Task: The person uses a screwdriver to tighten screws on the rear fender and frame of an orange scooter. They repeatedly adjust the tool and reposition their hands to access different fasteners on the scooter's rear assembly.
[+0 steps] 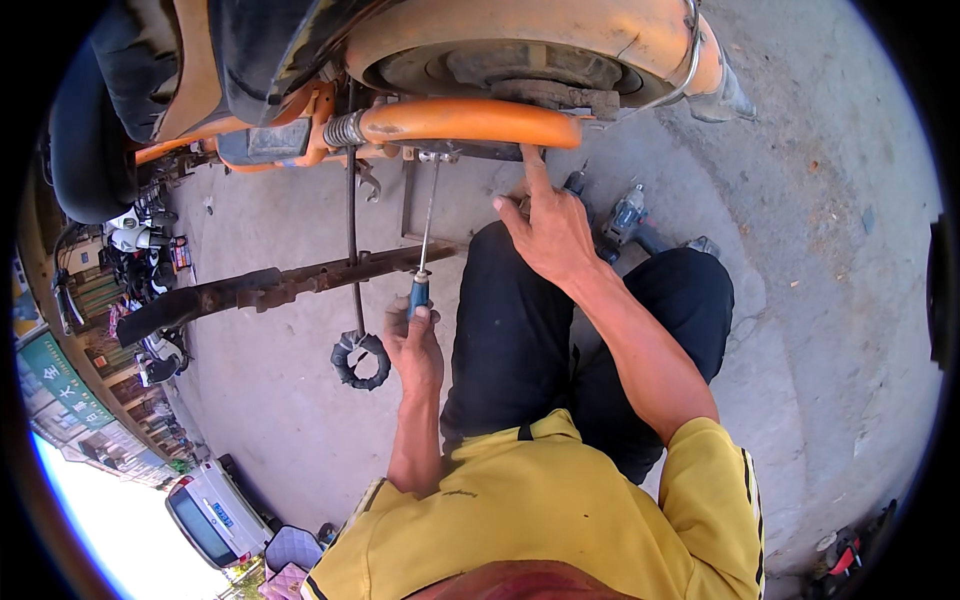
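My left hand (413, 355) is closed around the blue handle of a screwdriver (420, 290). Its long metal shaft points away from me, and the tip meets a small metal part under the orange scooter frame. My right hand (552, 228) is at an orange curved tube (470, 122), with the index finger stretched up against its lower edge near the right end. The thumb stands apart, and the other fingers are partly hidden. Beyond the tube is the scooter's wheel (490, 65) under an orange fender.
Power tools, one a cordless drill (625, 215), lie on the concrete beside my knees. A rusty metal bar (300, 285) crosses at left, near a rod ending in a black-wrapped ring (360, 362). Parked motorbikes (140, 235) and a silver van (220, 512) stand farther left.
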The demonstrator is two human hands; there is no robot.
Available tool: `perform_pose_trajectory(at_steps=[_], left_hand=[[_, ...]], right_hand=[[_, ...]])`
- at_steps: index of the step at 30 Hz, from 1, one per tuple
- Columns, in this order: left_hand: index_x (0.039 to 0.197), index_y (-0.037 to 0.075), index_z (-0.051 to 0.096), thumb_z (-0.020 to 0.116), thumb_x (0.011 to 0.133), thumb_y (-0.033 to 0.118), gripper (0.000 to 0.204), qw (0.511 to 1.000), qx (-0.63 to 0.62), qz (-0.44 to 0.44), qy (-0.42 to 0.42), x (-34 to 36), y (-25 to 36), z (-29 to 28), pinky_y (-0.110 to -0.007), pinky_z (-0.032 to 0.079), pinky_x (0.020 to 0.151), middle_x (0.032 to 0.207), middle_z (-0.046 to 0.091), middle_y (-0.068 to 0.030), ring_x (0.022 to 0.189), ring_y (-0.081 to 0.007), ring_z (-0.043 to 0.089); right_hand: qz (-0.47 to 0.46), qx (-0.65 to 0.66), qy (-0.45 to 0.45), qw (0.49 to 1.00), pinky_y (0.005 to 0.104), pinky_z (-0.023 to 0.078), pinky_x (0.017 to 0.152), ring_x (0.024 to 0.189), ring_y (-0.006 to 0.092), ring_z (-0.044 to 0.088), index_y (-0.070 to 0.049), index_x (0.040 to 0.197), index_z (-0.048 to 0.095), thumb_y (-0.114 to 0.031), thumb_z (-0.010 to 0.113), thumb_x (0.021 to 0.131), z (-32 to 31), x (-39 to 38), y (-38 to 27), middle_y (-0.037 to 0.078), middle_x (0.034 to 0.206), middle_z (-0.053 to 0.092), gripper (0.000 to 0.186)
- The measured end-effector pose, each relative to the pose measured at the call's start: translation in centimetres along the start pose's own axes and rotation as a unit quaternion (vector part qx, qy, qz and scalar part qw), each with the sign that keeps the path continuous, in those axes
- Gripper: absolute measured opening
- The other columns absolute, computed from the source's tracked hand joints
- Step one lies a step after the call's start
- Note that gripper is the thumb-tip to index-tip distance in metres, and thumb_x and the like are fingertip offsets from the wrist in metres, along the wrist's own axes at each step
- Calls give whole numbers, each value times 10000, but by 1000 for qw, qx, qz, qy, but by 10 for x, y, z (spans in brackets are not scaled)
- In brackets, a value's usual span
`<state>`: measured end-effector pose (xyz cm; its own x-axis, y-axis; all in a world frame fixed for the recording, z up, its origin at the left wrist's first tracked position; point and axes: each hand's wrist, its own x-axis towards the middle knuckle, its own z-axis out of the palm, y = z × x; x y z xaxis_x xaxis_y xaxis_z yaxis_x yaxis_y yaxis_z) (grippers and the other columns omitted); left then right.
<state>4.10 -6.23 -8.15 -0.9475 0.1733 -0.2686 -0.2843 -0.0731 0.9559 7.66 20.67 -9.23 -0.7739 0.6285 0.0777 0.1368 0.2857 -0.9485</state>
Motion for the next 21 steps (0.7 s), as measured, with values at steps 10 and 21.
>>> perform_pose_trajectory(at_steps=[10, 21], left_hand=[[1157, 34, 582, 724, 978, 104, 239, 999, 46, 23, 1, 0, -3, 4, -307, 516, 792, 991, 650, -102, 881, -172, 618], [1090, -6, 587, 619, 1057, 367, 376, 998, 6, -47, -34, 6, 3, 7, -235, 354, 517, 949, 629, -93, 605, -94, 466]], right_hand=[[-45, -70, 3, 996, 493, 540, 659, 718, 409, 686, -64, 1498, 419, -163, 713, 920, -4, 9, 7, 164, 805, 702, 656], [-98, -32, -22, 994, 455, 529, 597, 665, 373, 680, -27, 1542, 374, -222, 743, 885, 6, 5, 7, 167, 786, 695, 778]])
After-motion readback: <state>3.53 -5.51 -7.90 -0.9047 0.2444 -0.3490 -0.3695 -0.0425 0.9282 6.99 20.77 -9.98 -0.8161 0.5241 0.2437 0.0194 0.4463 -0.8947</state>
